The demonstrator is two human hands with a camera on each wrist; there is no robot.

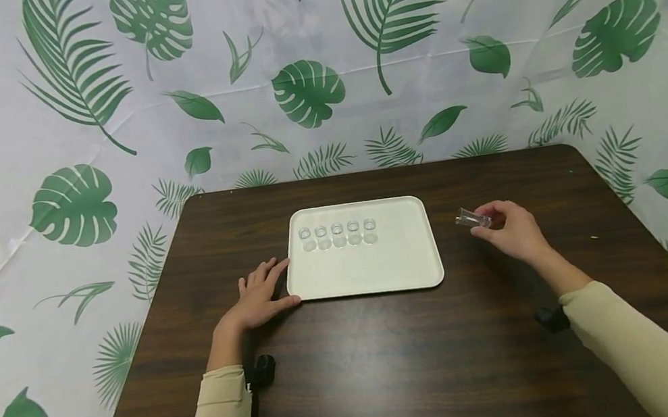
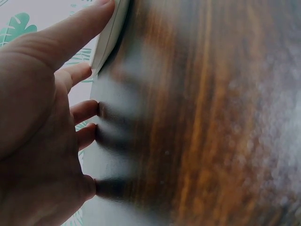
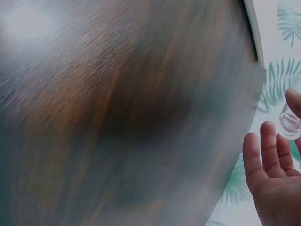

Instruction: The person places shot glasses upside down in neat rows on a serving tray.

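My right hand (image 1: 513, 229) pinches a small clear glass (image 1: 473, 218), tilted nearly on its side, above the table to the right of the tray. Part of that glass (image 3: 290, 123) shows between thumb and fingers in the right wrist view. A cream tray (image 1: 365, 270) lies on the table, with a row of several clear small glasses (image 1: 337, 234) standing toward its back left. At the tray's left edge, my left hand (image 1: 262, 296) rests with fingers spread, thumb at the front corner. In the left wrist view its fingertips (image 2: 87, 109) touch the dark tabletop.
The dark wooden table (image 1: 376, 381) extends around the tray. Behind and beside it hangs a white cloth (image 1: 228, 131) printed with green leaves. Black wrist cameras (image 1: 262, 371) sit under both forearms. A tiny pale speck (image 1: 594, 237) lies on the table at the right.
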